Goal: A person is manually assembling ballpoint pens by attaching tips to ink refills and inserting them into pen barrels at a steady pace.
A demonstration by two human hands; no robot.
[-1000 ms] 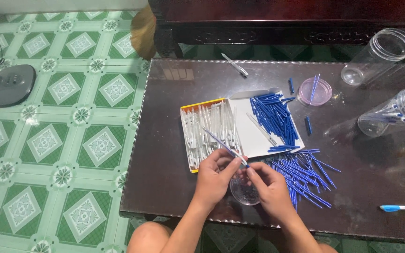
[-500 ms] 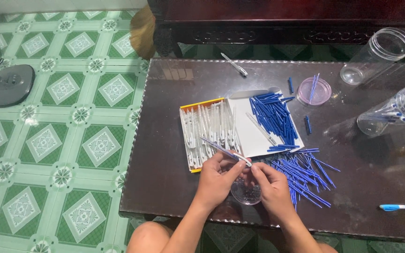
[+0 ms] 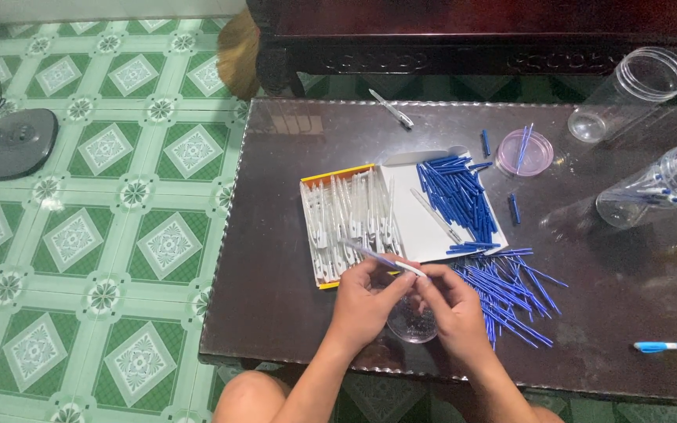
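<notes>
Pen (image 3: 384,260) sits pinched between both hands above a small cup (image 3: 412,325) at the table's (image 3: 276,313) near edge; left hand (image 3: 363,301) grips the barrel, right hand (image 3: 450,304) closes on its tip end, the 2 hands touching; a box (image 3: 401,215) behind holds clear barrels (image 3: 350,215) and blue caps (image 3: 456,196), refills (image 3: 511,290) lie loose to the right; judging by these full piles, most assembly is left; 2 jars (image 3: 652,188) stand far right

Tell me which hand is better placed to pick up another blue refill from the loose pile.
Right, probably: the right hand sits beside the loose blue refills, while the left hand is farther away, holding the pen barrel.
</notes>
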